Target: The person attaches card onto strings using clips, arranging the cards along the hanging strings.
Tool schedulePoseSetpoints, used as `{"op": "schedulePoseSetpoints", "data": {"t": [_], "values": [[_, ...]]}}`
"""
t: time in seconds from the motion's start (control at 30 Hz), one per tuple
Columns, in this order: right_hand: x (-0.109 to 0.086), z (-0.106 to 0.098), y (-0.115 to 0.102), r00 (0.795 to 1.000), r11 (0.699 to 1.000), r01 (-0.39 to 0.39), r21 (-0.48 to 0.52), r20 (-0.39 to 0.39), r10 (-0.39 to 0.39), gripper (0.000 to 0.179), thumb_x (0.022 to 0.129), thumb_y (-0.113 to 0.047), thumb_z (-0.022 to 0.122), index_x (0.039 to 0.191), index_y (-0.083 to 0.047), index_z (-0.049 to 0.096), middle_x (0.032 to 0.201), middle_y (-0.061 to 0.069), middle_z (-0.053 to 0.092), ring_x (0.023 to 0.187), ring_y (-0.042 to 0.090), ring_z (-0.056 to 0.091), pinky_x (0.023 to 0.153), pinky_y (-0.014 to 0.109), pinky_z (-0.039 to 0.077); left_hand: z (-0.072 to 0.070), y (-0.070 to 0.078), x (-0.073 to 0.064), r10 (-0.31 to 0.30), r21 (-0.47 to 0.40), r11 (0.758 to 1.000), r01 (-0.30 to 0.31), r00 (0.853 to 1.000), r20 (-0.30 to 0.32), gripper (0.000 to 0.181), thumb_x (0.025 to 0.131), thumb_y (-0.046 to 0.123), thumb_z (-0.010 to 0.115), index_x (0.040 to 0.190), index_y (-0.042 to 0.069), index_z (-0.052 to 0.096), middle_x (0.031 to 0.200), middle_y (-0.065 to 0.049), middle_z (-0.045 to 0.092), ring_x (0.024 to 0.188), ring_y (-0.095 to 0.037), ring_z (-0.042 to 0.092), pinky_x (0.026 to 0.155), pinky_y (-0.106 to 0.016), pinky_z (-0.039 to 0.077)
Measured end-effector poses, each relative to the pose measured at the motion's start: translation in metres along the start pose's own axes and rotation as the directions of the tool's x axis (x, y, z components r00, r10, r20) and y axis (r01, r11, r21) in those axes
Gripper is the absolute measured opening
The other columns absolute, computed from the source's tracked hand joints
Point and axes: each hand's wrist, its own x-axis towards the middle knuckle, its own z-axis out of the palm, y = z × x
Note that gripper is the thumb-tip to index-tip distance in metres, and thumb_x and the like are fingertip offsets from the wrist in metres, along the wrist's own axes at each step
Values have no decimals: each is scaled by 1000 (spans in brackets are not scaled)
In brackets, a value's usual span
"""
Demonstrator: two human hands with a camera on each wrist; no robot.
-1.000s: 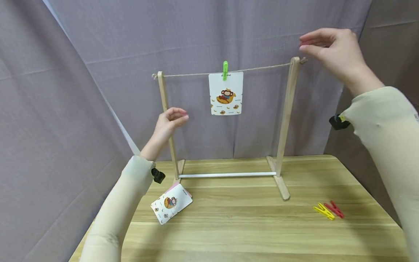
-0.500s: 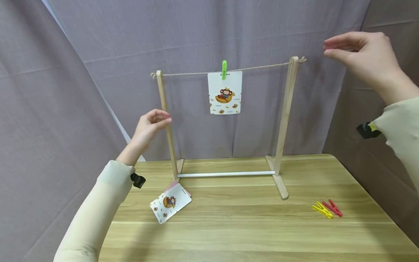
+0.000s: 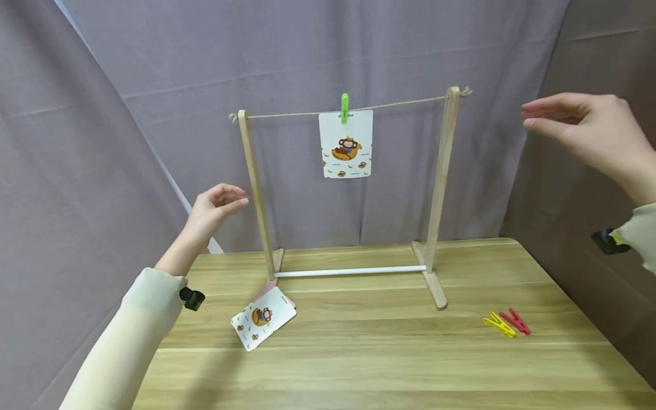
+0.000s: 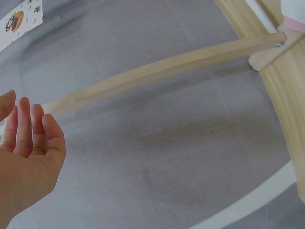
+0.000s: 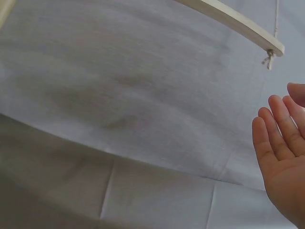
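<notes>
My left hand point(image 3: 212, 213) hovers in the air just left of the wooden stand's left post point(image 3: 256, 193), holding nothing, its fingers relaxed. Over on the right my right hand point(image 3: 594, 134) is raised beyond the right post point(image 3: 442, 182), also holding nothing. Between the posts runs a twine line point(image 3: 405, 104). A white card point(image 3: 346, 162) with a monkey picture hangs from it by a green clothespin point(image 3: 344, 108). Another monkey card point(image 3: 263, 319) lies on the table below my left hand, over a pink one point(image 3: 288, 298). Both wrist views show bent, relaxed fingers around bare air.
Yellow point(image 3: 499, 324) and red point(image 3: 515, 321) clothespins lie side by side on the right of the wooden table point(image 3: 359, 364). A white rod point(image 3: 353, 271) joins the stand's feet low down. Grey curtains point(image 3: 400, 51) stand behind and at the sides.
Both hands have drawn away from the stand, the left one leftward and down, the right one rightward and down. The hanging card and clothespins stay put, while the whole view has shifted slightly.
</notes>
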Motion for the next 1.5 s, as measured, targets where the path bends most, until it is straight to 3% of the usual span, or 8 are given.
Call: {"op": "schedulePoseSetpoints", "data": {"t": [0.27, 0.53, 0.73, 0.93, 1.33, 1.5], "values": [[-26, 2, 22, 997, 993, -61, -106, 38, 65, 37, 96, -32, 70, 131, -21, 68, 93, -44, 59, 83, -22, 54, 63, 5, 38, -5, -12, -16, -34, 36, 999, 34, 999, -3, 39, 96, 26, 71, 123, -1, 60, 107, 3, 69, 102, -12, 62, 95, -25, 45], [-48, 3, 50, 993, 993, -101, -61, 51, 104, 39, 94, -32, 73, 131, -21, 69, 97, -42, 62, 86, -22, 55, 64, 5, 38, -5, -33, -28, -65, 18, 998, 66, 998, -10, 38, 97, 24, 70, 122, -3, 59, 104, 6, 67, 101, -10, 62, 94, -22, 46], [-70, 13, 69, 993, 990, -95, -103, 56, 101, 39, 95, -34, 72, 131, -21, 68, 99, -43, 60, 85, -23, 55, 65, 5, 38, -1, -52, -43, -97, 52, 994, 97, 995, -7, 38, 97, 27, 70, 121, -1, 61, 109, -4, 67, 100, -12, 62, 92, -27, 46], [-89, 24, 85, 993, 993, -101, -66, 60, 105, 37, 95, -31, 72, 130, -19, 68, 102, -41, 62, 89, -23, 55, 67, 3, 39, 1, -70, -59, -123, 70, 990, 124, 992, -23, 37, 97, 27, 70, 121, 0, 62, 113, -11, 66, 98, -11, 61, 88, -25, 48], [-116, 39, 110, 982, 983, -175, -58, 67, 178, 41, 96, -36, 69, 132, -17, 66, 103, -44, 59, 93, -25, 51, 69, 3, 36, -1, -98, -81, -159, 117, 980, 164, 986, -46, 35, 98, 26, 68, 120, 0, 63, 113, -14, 65, 98, -13, 60, 87, -27, 47], [-133, 46, 125, 970, 971, -234, -39, 65, 236, 46, 96, -41, 68, 136, -18, 63, 106, -44, 57, 95, -26, 47, 69, 4, 33, 2, -111, -87, -137, 148, 978, 145, 989, -61, 28, 98, 21, 69, 116, 0, 65, 113, -14, 65, 95, -12, 60, 82, -26, 47]]}}
